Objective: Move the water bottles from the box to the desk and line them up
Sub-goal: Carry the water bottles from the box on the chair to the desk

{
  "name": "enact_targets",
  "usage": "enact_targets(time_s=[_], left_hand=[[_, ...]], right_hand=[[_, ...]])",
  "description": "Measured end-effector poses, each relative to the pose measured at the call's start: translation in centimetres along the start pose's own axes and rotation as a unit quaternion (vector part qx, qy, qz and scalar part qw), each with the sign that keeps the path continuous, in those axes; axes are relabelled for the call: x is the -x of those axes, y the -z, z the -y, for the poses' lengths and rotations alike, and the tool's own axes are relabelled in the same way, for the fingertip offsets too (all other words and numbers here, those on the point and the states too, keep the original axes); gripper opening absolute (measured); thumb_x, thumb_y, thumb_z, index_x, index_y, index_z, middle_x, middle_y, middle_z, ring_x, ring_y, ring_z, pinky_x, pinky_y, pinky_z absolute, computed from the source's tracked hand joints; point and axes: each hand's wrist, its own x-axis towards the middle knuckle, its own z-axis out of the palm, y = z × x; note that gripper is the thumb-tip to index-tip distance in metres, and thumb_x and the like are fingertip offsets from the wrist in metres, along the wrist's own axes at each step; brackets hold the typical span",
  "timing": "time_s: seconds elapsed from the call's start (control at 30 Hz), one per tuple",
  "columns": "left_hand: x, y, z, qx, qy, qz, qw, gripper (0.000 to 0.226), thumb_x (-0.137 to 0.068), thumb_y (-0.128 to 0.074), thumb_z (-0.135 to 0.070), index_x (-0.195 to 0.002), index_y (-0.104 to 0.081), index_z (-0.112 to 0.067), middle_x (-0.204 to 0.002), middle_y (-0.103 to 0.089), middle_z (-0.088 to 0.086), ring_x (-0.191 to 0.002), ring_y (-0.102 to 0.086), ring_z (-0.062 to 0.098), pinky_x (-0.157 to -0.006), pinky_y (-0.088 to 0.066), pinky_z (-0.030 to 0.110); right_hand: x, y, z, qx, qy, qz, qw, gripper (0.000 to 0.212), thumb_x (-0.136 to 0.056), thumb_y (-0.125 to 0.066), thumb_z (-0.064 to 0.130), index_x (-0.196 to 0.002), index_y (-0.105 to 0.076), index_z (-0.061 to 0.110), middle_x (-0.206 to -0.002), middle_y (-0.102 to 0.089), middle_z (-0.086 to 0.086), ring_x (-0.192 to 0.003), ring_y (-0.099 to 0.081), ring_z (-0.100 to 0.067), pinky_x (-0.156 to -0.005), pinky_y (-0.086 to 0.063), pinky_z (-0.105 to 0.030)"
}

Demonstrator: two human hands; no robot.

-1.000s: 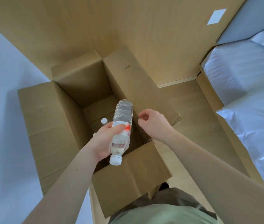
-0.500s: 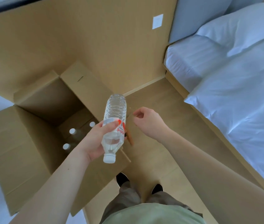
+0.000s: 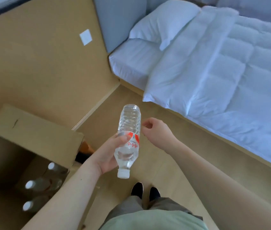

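— Largest items first?
— Bed [image 3: 214, 67] with white duvet, upper right. Wooden floor [image 3: 172, 163] below. Open cardboard box [image 3: 31, 135] at lower left, on the floor beside the wall.

— Contents of the box?
— Three capped water bottles [image 3: 30, 184] standing inside, partly in shadow.

— Hands?
— Well apart from the box, over the floor. Left hand [image 3: 108, 155] wrapped round the held bottle [image 3: 129, 138], thumb across the red-and-white label. Right hand [image 3: 156, 131] just beside it, loosely curled, gripping nothing.

— Position of the held bottle?
— Clear of the box, tilted, white cap pointing down toward the dark shoes [image 3: 145, 190], base toward the bed.
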Motion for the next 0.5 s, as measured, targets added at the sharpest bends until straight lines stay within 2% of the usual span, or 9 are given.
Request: enact_targets(time_s=[0.1, 0.2, 0.3, 0.5], left_hand=[[-2.5, -1.4, -0.6, -0.036, 0.04, 0.035, 0.998, 0.039, -0.085, -0.074, -0.031, -0.12, -0.068, -0.015, -0.104, -0.064, 0.014, -0.089, -0.067, 0.024, -0.074, -0.057, 0.036], [-5.0, -3.1, -1.0, -0.047, 0.079, 0.032, 0.995, 0.048, -0.081, -0.08, -0.035, -0.12, -0.065, -0.012, -0.095, -0.066, 0.013, -0.079, -0.067, 0.024, -0.065, -0.056, 0.035], [-7.0, -4.9, -1.2, -0.107, 0.084, 0.046, 0.99, 0.057, -0.074, -0.083, -0.039, -0.121, -0.065, -0.013, -0.093, -0.069, 0.011, -0.077, -0.068, 0.024, -0.065, -0.056, 0.035], [-10.3, -8.9, -0.4, -0.155, 0.123, 0.128, 0.972, 0.051, -0.081, -0.077, -0.032, -0.123, -0.059, -0.009, -0.091, -0.065, 0.013, -0.074, -0.065, 0.027, -0.06, -0.055, 0.037]], right_hand=[[0.7, 1.9, -1.1, -0.028, -0.037, -0.046, 0.998, 0.021, -0.087, -0.057, 0.039, -0.104, -0.063, 0.029, -0.092, -0.065, 0.016, -0.074, -0.065, -0.006, -0.054, -0.045, -0.019], [1.7, 3.4, -2.3, -0.049, -0.071, -0.089, 0.992, 0.02, -0.086, -0.057, 0.039, -0.103, -0.063, 0.03, -0.093, -0.066, 0.015, -0.071, -0.066, -0.008, -0.049, -0.044, -0.018], [3.1, 4.7, -3.8, -0.061, -0.109, -0.135, 0.983, 0.022, -0.087, -0.054, 0.032, -0.107, -0.062, 0.03, -0.096, -0.068, 0.012, -0.074, -0.067, -0.01, -0.051, -0.046, -0.021], [7.0, 7.4, -7.6, -0.096, -0.177, -0.224, 0.954, 0.025, -0.088, -0.052, 0.028, -0.112, -0.062, 0.028, -0.098, -0.068, 0.01, -0.074, -0.064, -0.01, -0.055, -0.045, -0.021]])
